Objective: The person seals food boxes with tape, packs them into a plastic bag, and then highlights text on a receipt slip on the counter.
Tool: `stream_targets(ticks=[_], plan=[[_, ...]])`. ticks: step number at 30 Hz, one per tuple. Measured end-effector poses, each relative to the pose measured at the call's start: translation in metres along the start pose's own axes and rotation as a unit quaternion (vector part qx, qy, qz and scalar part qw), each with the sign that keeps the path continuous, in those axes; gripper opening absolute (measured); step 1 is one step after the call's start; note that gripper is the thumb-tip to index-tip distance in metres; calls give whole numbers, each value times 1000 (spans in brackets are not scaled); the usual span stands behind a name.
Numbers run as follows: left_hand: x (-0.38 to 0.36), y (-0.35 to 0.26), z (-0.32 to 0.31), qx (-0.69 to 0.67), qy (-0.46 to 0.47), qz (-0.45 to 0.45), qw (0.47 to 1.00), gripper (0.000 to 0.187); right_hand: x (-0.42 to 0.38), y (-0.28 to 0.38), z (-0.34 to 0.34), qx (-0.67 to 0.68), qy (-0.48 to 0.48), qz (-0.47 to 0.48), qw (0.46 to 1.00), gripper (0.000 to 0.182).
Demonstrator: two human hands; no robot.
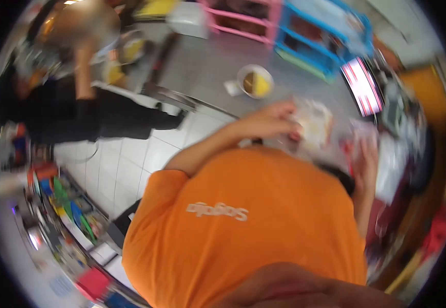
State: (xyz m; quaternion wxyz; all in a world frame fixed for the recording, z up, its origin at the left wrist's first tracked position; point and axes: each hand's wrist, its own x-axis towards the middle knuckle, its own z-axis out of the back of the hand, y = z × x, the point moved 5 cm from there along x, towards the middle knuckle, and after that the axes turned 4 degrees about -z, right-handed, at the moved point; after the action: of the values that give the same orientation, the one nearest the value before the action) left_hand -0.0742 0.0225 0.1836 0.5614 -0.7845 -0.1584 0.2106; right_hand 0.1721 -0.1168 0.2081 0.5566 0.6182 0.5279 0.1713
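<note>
My left hand (270,122) reaches over the metal counter with fingers curled at the near edge of a clear plastic bag (314,124). Something pale is inside that bag, too blurred to name. On the right, my right hand (368,160) is closed at a second thin, clear plastic bag (364,134) with pinkish-red parts. Motion smears the fingertips of both hands. Beyond my left hand stands a white bowl (255,81) with yellow and brown contents. Beside the bowl lies a small white piece (232,88).
A pink rack (241,23) and a blue rack (310,38) stand along the back of the counter (207,66). A lit screen (361,86) leans at the right. Another person (79,113) in dark clothes stands at the left, on the white tiled floor (130,159).
</note>
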Motion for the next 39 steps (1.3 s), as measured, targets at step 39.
stream_targets(ticks=[39], plan=[[59,76,-2,317,-97,-211,919,35,1,41,-138,-408,185,429,784,29]])
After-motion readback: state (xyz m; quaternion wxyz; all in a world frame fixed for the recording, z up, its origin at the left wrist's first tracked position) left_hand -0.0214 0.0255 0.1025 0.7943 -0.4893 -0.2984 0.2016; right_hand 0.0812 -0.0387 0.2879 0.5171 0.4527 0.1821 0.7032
